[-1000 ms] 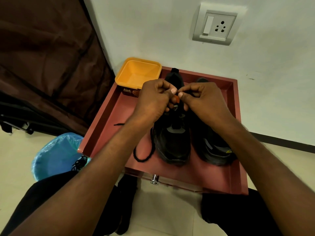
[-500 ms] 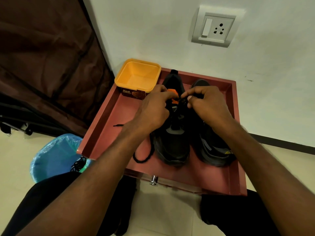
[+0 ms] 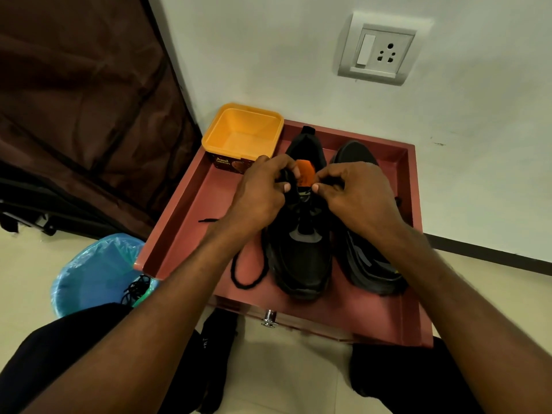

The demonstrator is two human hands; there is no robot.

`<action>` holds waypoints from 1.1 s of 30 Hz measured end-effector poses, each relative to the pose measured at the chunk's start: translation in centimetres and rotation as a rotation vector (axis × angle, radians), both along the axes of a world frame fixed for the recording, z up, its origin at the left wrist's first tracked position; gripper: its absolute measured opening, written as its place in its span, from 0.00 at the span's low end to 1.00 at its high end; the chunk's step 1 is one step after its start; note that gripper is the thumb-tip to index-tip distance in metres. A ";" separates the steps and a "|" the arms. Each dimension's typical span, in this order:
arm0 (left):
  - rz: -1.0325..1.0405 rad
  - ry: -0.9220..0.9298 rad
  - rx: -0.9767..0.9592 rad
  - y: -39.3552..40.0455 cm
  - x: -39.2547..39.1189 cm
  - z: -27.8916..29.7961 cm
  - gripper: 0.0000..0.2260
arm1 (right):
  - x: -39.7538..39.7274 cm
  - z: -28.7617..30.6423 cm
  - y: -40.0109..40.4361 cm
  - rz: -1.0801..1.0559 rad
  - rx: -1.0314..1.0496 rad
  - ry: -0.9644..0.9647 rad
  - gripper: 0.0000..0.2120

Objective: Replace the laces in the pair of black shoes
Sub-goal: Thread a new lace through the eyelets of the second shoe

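Both hands' fingers curl at the top eyelets of the left shoe (image 3: 300, 255): left hand (image 3: 260, 195) pinches black lace (image 3: 248, 282), right hand (image 3: 358, 195) pinches the other end. Best to pull evenly, keeping the tongue flat. Tray (image 3: 185, 210) walls and tub (image 3: 243, 135) hem the left; right shoe (image 3: 367, 264) crowds the right.

Bare tray floor (image 3: 191, 222) open left of left shoe (image 3: 301, 258), crossed only by loose black lace (image 3: 248, 279). Yellow tub (image 3: 243, 135) blocks far-left corner. Right shoe (image 3: 367, 258) just beside left shoe; gap between them narrow. Tray wall (image 3: 413, 186) close beside right shoe. Near strip (image 3: 343, 315) before the toes is bare.
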State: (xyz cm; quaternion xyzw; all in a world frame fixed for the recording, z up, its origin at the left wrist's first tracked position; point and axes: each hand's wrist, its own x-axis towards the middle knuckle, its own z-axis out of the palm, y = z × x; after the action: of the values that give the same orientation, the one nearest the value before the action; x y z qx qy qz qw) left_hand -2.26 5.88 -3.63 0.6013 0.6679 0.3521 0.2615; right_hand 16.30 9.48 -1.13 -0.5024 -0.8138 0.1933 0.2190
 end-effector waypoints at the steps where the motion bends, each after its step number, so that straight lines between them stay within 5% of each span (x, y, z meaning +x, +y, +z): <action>1: -0.002 -0.004 -0.001 -0.1 -0.1 -0.1 0.16 | -0.1 -0.1 -0.1 0.013 0.011 0.027 0.05; 10: 0.019 -0.253 -0.020 -0.8 0.0 -0.7 0.11 | -1.5 -1.7 -1.3 -0.022 -0.100 0.187 0.04; 15: 0.016 -0.321 -0.026 -1.0 -0.1 -0.7 0.10 | -1.2 -2.0 -1.0 0.091 -0.121 0.003 0.07; 22: -0.018 -0.307 -0.033 -0.9 -0.1 -0.4 0.10 | -1.0 -1.0 -0.8 -0.056 -0.132 0.339 0.04; 29: -0.071 -0.250 -0.031 -1.0 -0.4 -0.3 0.12 | 0.0 -0.5 -0.5 0.055 -0.047 -0.063 0.08; 33: -0.092 -0.261 -0.052 -1.1 -0.7 -0.4 0.13 | -0.1 -0.3 -0.4 0.018 -0.123 0.198 0.07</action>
State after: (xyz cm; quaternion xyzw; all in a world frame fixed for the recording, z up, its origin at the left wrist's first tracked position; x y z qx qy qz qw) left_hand -2.91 4.80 -4.00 0.5735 0.6089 0.3975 0.3773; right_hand 16.16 9.06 -1.47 -0.4859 -0.7793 0.2937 0.2653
